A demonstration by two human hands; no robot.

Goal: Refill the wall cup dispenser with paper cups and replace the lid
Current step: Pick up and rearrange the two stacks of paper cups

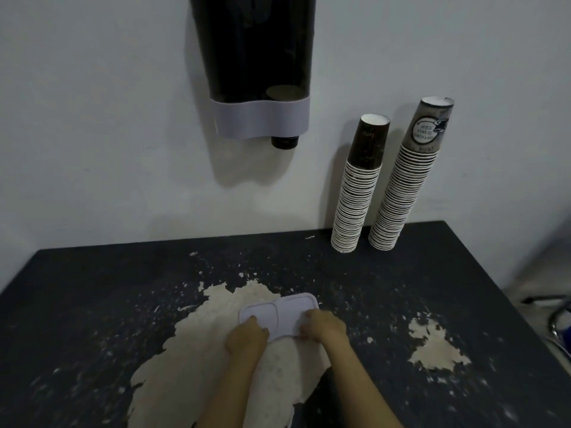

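A dark, see-through cup dispenser (253, 57) with a pale lilac base band hangs on the white wall; one brown cup (284, 141) pokes out below it. Its pale lilac lid (279, 312) lies flat on the table. My left hand (245, 336) grips the lid's near left edge and my right hand (324, 327) grips its near right edge. Two tall stacks of upturned paper cups stand against the wall at the back right: a shorter stack (358, 193) and a taller, leaning stack (408, 180).
The dark table (92, 304) has large worn patches where pale material shows through. Its right edge runs diagonally at the far right, with a chrome chair frame (560, 319) beyond it.
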